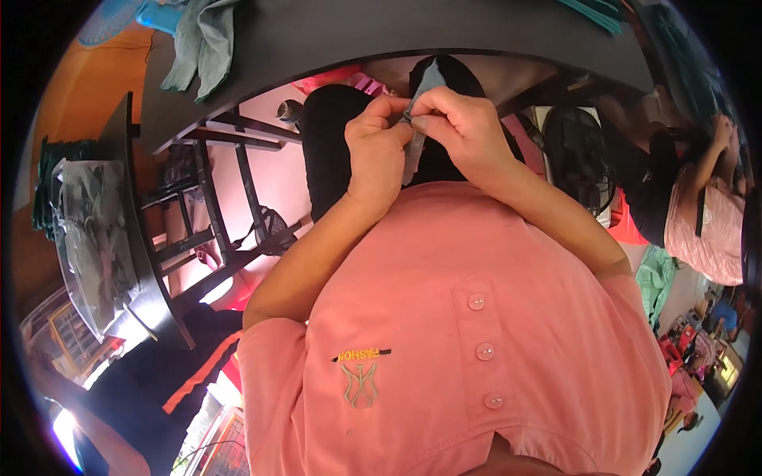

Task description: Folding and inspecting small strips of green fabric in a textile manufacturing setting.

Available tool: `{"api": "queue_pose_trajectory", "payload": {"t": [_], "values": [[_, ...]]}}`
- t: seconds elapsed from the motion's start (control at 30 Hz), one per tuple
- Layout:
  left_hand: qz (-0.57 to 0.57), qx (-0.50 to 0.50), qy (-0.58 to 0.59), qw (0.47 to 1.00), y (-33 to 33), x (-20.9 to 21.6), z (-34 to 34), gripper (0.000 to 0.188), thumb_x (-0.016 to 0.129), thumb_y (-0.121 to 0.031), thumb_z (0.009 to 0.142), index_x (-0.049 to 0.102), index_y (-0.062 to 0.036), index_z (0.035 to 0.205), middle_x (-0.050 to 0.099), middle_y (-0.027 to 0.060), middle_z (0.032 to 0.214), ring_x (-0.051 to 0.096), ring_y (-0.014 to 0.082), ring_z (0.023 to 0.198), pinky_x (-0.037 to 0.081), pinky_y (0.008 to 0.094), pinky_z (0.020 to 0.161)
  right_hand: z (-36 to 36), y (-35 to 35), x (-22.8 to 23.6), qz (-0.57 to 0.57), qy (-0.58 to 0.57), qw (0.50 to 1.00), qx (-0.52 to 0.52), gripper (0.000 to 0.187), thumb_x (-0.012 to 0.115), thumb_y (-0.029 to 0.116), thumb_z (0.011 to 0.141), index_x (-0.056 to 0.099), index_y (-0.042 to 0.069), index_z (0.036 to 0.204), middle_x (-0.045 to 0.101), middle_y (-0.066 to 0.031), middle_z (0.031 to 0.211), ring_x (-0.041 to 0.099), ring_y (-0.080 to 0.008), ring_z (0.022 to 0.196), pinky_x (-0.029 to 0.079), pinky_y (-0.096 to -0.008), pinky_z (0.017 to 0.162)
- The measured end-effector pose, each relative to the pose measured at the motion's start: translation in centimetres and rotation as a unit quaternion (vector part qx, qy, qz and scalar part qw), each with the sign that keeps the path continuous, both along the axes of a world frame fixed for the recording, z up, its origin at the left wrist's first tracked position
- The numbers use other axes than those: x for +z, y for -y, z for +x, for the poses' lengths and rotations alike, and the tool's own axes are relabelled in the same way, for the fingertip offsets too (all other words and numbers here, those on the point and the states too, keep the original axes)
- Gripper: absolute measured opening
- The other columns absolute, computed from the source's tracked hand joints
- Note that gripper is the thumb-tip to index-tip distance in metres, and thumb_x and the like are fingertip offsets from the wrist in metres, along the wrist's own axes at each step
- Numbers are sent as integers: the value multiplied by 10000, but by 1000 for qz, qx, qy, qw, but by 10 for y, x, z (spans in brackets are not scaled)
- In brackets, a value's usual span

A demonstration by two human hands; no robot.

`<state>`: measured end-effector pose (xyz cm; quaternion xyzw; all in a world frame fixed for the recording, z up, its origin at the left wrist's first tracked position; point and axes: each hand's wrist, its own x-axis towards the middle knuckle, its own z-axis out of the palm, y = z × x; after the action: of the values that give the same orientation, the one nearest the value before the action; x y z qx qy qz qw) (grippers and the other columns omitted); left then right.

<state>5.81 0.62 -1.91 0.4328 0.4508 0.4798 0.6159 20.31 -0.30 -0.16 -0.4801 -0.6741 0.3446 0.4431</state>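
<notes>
Above my lap, both hands meet on a small strip of grey-green cloth [432,79]. My left hand [375,155] is closed, its thumb and forefinger pinching the cloth's middle. Right against it, my right hand [468,135] pinches the same spot between thumb and bent fingers. One end of the cloth points up toward the table edge. A paler end hangs below the fingers, over my dark trousers [325,143]. The exact fold between the fingertips is hidden.
A dark table [357,28] stands just beyond my knees, with a grey-green garment [208,47] draped over its edge. Teal fabric [599,12] lies far right. At left, a plastic bag of cloth [95,238] rests on another dark surface. A seated person [702,218] is at right.
</notes>
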Motion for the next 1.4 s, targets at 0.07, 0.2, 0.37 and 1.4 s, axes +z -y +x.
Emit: {"api": "queue_pose_trajectory", "payload": {"t": [0.07, 0.2, 0.37, 1.4], "values": [[23, -7, -19, 1000, 0, -1, -1, 203, 534, 77, 788, 640, 34, 956, 629, 57, 730, 528, 78, 547, 392, 234, 432, 6, -3, 0, 3, -14, 1000, 9, 46, 620, 61, 839, 594, 24, 844, 580, -64, 567, 546, -135, 496, 415, -266, 497], [81, -3, -73, 994, 5, 2, 3, 192, 513, 111, 779, 623, 21, 908, 605, 43, 723, 526, 88, 586, 429, 240, 520, 10, 9, 11, -145, -122, 981, 39, 71, 601, 49, 842, 574, 0, 799, 554, -49, 589, 532, -107, 514, 405, -254, 491], [322, 3, -166, 932, -7, -17, 9, 303, 498, 154, 730, 647, -1, 943, 577, 49, 713, 548, 113, 664, 453, 243, 609, 9, 18, 13, -171, -125, 977, 34, 76, 585, 57, 853, 569, 7, 798, 536, -16, 586, 505, -80, 520, 392, -245, 495], [188, -87, -83, 975, 14, 0, 9, 211, 453, 123, 751, 612, 52, 870, 552, 53, 820, 527, 89, 618, 423, 219, 493, 32, 29, 0, -55, -75, 995, -34, 103, 629, 86, 814, 585, -7, 816, 586, -72, 647, 542, -122, 592, 414, -262, 546]]}}
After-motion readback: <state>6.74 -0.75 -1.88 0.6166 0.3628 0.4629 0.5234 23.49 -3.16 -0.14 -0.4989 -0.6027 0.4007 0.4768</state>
